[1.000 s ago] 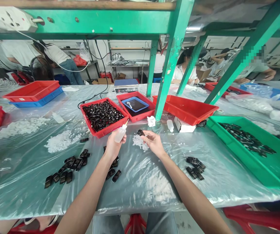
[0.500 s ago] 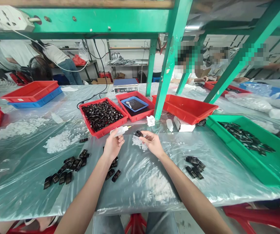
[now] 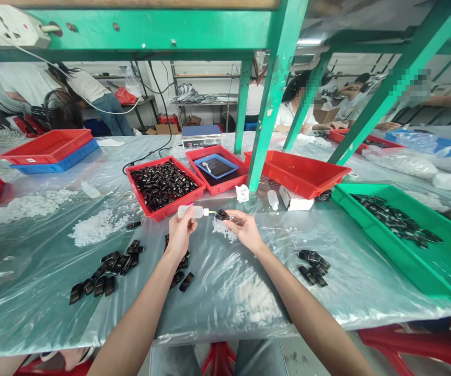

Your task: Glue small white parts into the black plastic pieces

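My left hand (image 3: 181, 230) is closed around a translucent squeeze bottle (image 3: 196, 211) lying nearly level, its thin nozzle pointing right. The nozzle tip meets or almost meets a small glossy black plastic piece (image 3: 221, 214); actual contact is too small to tell. Between thumb and fingers, my right hand (image 3: 244, 228) pinches that black piece. Below it on the plastic-covered table is a small pile of white bits (image 3: 223, 228). More black pieces (image 3: 180, 274) lie by my left forearm, partly hidden by it. Another group of black pieces (image 3: 314, 267) lies right of my right forearm.
A red tray (image 3: 166, 213) full of black pieces stands behind my left hand. The large green tray (image 3: 397, 250) is at the right, the tilted red tray (image 3: 299, 180) behind. A green post (image 3: 266, 109) rises beyond my hands. White bits (image 3: 97, 228) are heaped at left.
The bottle has turned from tilted up to nearly level, and its nozzle has come to the black piece. My right hand has barely moved.
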